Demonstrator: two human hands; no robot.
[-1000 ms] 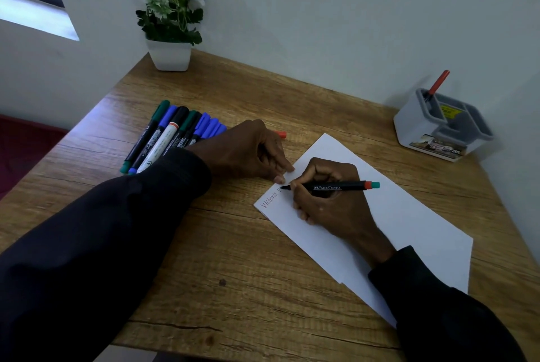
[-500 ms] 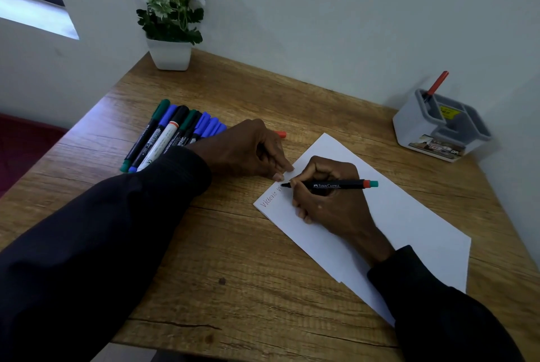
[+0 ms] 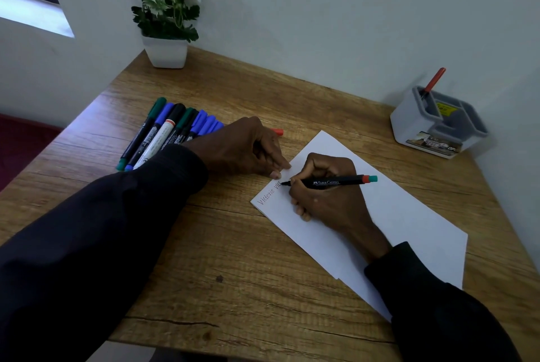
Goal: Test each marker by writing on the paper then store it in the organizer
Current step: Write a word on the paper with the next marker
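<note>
My right hand (image 3: 327, 201) grips a black marker (image 3: 336, 182) with a red and teal end, its tip on the white paper (image 3: 409, 215) beside red handwriting (image 3: 267, 196). My left hand (image 3: 242, 148) rests at the paper's upper left corner with its fingertips on the edge. Its curled fingers hold a red cap (image 3: 277, 131), whose end pokes out on the far side. Several green, blue, black and white markers (image 3: 163, 133) lie in a row left of that hand. The grey organizer (image 3: 409, 125) stands at the back right with one red-capped marker (image 3: 435, 79) upright in it.
A white pot with a flowering plant (image 3: 166, 51) stands at the desk's back left corner. Walls close the desk at the back and right. The wooden desk (image 3: 233, 274) has its front edge near me.
The marker tip has crept right along the line as more red letters appear. My left hand has stayed in place.
</note>
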